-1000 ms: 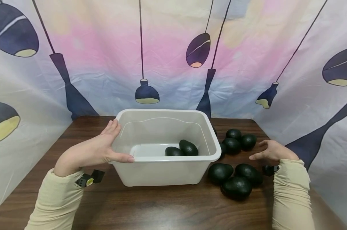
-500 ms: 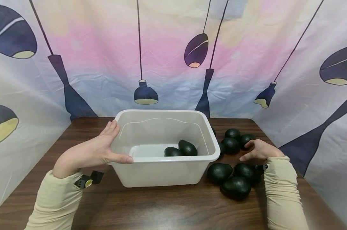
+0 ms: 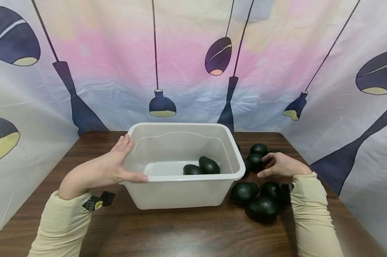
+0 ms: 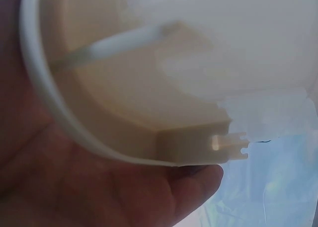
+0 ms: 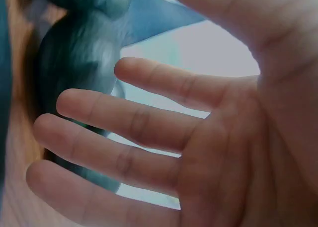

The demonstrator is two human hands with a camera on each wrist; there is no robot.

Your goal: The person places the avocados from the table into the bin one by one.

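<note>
Near the right edge of the counter (image 3: pixel 193 233), the right hand (image 3: pixel 281 165) is just beside avocados (image 3: pixel 255 162), its fingers apart, holding nothing. The left hand (image 3: pixel 114 167) rests straight fingers on the bin (image 3: pixel 180 192), probably to steady it; two avocados (image 3: pixel 209 165) lie inside.

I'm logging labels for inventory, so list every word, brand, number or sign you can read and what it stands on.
None can be read.
White bin, avocados, table: no lettering visible.
Backdrop cloth: lamp pictures, no words.
Left wrist device, with its yellow round mark, and right wrist device: too small to read any print.
</note>
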